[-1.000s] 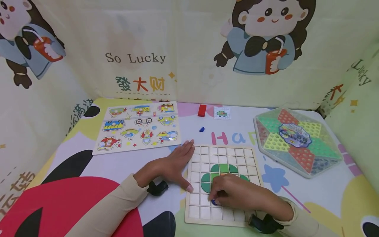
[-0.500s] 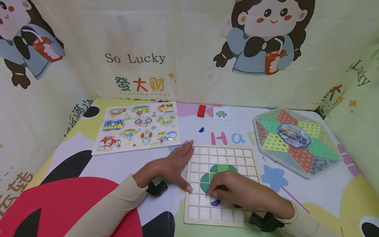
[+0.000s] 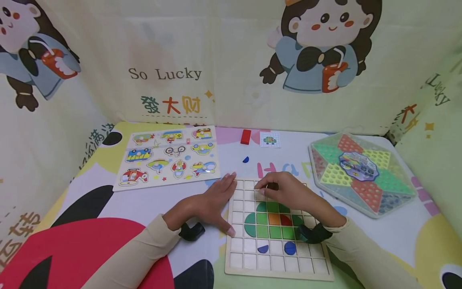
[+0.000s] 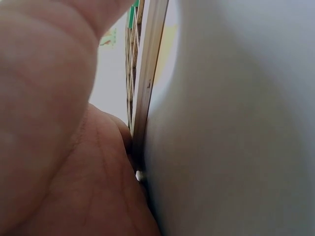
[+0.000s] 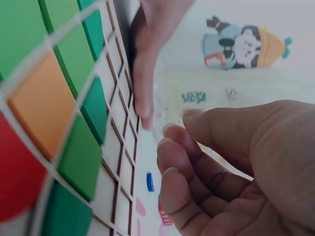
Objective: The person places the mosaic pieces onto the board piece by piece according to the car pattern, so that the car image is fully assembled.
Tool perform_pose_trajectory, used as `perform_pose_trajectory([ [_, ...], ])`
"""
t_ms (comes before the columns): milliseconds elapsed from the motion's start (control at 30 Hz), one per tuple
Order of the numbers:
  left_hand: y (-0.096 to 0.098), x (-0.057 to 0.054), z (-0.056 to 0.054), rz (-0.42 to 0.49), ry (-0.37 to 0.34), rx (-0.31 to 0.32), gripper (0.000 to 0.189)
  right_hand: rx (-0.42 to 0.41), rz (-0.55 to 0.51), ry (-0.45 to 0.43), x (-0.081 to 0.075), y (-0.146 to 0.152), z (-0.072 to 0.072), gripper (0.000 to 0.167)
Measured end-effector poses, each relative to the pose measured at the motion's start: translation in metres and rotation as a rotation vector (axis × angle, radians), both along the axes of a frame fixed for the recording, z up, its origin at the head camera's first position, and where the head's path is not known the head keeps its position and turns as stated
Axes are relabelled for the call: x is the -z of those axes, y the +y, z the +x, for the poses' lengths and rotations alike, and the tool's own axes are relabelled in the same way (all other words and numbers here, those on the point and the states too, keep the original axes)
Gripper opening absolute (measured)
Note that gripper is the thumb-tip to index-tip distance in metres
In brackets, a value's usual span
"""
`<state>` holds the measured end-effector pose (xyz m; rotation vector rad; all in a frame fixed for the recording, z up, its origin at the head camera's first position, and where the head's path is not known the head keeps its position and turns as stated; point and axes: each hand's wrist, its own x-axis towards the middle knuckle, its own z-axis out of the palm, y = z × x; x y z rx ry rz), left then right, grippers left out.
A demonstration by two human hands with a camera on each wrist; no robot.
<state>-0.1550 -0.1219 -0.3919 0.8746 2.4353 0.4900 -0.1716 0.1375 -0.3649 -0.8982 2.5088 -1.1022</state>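
A wooden grid board (image 3: 249,260) lies on the table, with green pieces (image 3: 262,231), an orange square (image 3: 274,219) and a red piece (image 3: 286,220) set in its cells. Lower on it are a dark blue half-round piece (image 3: 263,249) and a blue round shape (image 3: 290,248). My left hand (image 3: 211,202) rests along the board's left edge, fingers spread and straight. Above the far rows hovers my right hand (image 3: 288,190), fingers loosely bent; in the right wrist view nothing shows between thumb and fingertips. Beyond the board lies another small blue piece (image 3: 246,159).
A vehicle picture puzzle (image 3: 169,156) lies at the back left. Behind the board are a red block (image 3: 246,137) and a small pattern card (image 3: 270,139). At the right is a hexagonal game box (image 3: 361,172). A printed cloth wall (image 3: 234,96) stands behind.
My right hand has left the blue half-round piece and moved away over the board to its far rows, uncovering the orange, red and blue pieces. My left hand stays put.
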Motion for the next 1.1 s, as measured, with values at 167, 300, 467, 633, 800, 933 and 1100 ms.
perform_pose_trajectory([
  [167, 0.001, 0.000, 0.000, -0.012, 0.011, 0.005, 0.131, 0.046, -0.016, 0.019, 0.001, -0.006, -0.019, 0.013],
  [300, 0.002, -0.001, 0.000, -0.022, 0.016, 0.011, 0.130, 0.068, -0.032, 0.044, 0.004, -0.009, -0.033, 0.013],
  [467, 0.001, -0.001, 0.001, -0.013, 0.013, 0.013, 0.130, 0.115, -0.041, 0.040, 0.007, -0.014, -0.047, 0.014],
  [633, 0.000, -0.001, 0.001, -0.009, 0.018, 0.018, 0.130, 0.151, -0.040, 0.062, 0.012, -0.022, -0.062, 0.014],
  [800, -0.001, 0.001, 0.002, -0.018, 0.020, 0.014, 0.130, 0.161, -0.002, 0.086, 0.017, -0.031, -0.076, 0.015],
  [933, -0.001, 0.001, 0.002, -0.014, 0.009, 0.000, 0.130, 0.192, 0.052, 0.075, 0.020, -0.036, -0.087, 0.019],
  [1100, -0.001, 0.002, 0.002, -0.009, 0.016, 0.006, 0.129, 0.177, 0.059, 0.088, 0.027, -0.039, -0.098, 0.019],
])
